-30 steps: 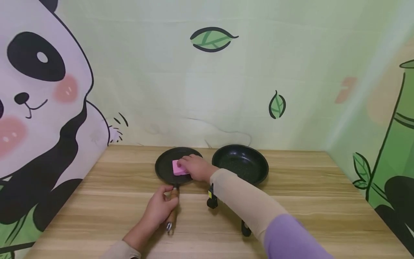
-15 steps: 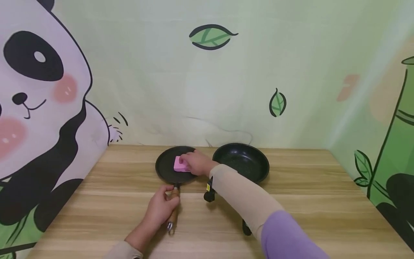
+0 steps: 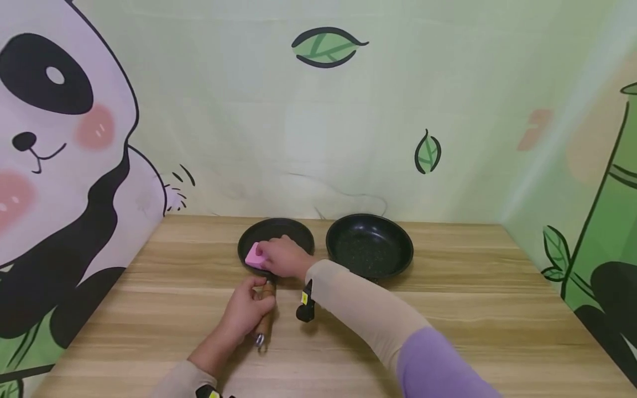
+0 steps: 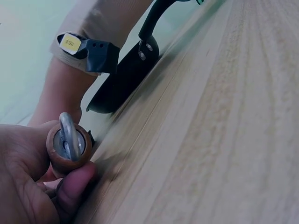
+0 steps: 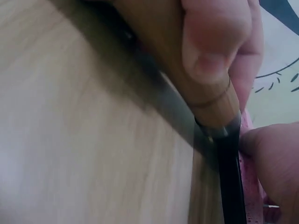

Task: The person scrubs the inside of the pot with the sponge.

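A flat black pan [image 3: 293, 228] with a wooden handle [image 3: 265, 320] lies on the table at the left of centre. My left hand [image 3: 245, 309] grips that handle, thumb on one side and fingers on the other; in the left wrist view the handle's end with its metal ring [image 4: 70, 137] points at the camera. My right hand [image 3: 286, 256] pinches a pink sponge [image 3: 255, 256] against the pan's surface, near the front left rim. In the right wrist view, the sponge [image 5: 251, 186] shows as a thin strip behind the pan's dark edge [image 5: 231, 182].
A deeper black frying pan [image 3: 370, 246] stands just right of the flat pan, its handle hidden behind my right sleeve [image 3: 368, 309]. The wooden table [image 3: 458, 309] ends at a printed cloth wall [image 3: 239, 110] at the back.
My right hand has slid the sponge left and towards me, from the pan's middle to its front left rim. My left hand keeps its hold on the handle.
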Demonstrator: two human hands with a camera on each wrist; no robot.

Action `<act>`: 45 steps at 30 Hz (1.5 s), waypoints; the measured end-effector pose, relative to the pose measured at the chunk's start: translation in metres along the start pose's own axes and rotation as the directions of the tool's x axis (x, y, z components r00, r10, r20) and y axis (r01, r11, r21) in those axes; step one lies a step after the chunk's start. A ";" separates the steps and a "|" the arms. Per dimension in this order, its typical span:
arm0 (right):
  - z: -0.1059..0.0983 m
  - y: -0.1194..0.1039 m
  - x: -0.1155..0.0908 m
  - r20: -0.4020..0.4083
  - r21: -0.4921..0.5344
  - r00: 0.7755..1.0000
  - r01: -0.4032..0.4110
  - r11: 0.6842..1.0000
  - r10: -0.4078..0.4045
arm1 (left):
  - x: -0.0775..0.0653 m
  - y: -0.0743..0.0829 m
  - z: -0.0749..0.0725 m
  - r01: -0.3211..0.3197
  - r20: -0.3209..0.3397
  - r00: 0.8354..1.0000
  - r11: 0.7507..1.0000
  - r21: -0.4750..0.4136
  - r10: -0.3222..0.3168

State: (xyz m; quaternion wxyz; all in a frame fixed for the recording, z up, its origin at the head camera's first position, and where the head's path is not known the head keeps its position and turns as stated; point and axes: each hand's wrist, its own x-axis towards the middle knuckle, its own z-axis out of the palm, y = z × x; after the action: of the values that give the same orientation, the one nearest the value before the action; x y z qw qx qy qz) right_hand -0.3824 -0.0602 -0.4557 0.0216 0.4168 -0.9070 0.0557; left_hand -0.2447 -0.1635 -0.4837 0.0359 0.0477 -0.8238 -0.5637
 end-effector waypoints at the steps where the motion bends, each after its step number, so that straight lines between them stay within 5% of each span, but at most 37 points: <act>1: 0.000 -0.003 0.001 0.000 -0.001 1.000 -0.005 1.000 0.005 | 0.000 0.000 0.000 0.001 0.001 1.000 1.000 0.002 -0.001; 6: -0.002 -0.007 0.001 0.023 -0.032 1.000 -0.003 0.999 0.004 | -0.001 -0.001 0.001 0.014 0.003 1.000 0.999 0.044 -0.014; 12: -0.006 0.009 -0.004 0.068 -0.117 0.992 0.115 0.987 -0.107 | -0.002 0.000 0.003 0.006 -0.012 1.000 0.994 0.108 -0.005; 20: -0.026 0.038 -0.019 0.200 -0.064 0.950 0.255 0.965 -0.238 | -0.003 0.000 0.003 0.025 -0.017 1.000 0.996 0.082 -0.023; 25: -0.034 0.050 -0.023 0.203 -0.020 0.940 0.285 0.958 -0.275 | -0.004 0.002 0.003 0.008 -0.034 0.999 0.997 0.078 -0.005; 37: -0.016 0.039 -0.022 0.065 0.026 0.971 0.228 0.973 -0.229 | -0.001 0.001 -0.001 0.017 -0.004 1.000 1.000 -0.022 -0.017; 45: 0.002 0.000 -0.002 -0.035 -0.035 0.999 0.009 0.999 -0.010 | -0.001 0.002 -0.003 -0.010 0.006 1.000 1.000 -0.019 0.010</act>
State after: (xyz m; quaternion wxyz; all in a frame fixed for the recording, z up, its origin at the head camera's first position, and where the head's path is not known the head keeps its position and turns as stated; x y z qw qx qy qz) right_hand -0.3811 -0.0584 -0.4578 0.0452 0.4197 -0.9053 0.0472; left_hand -0.2432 -0.1653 -0.4803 0.0368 0.0417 -0.8189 -0.5713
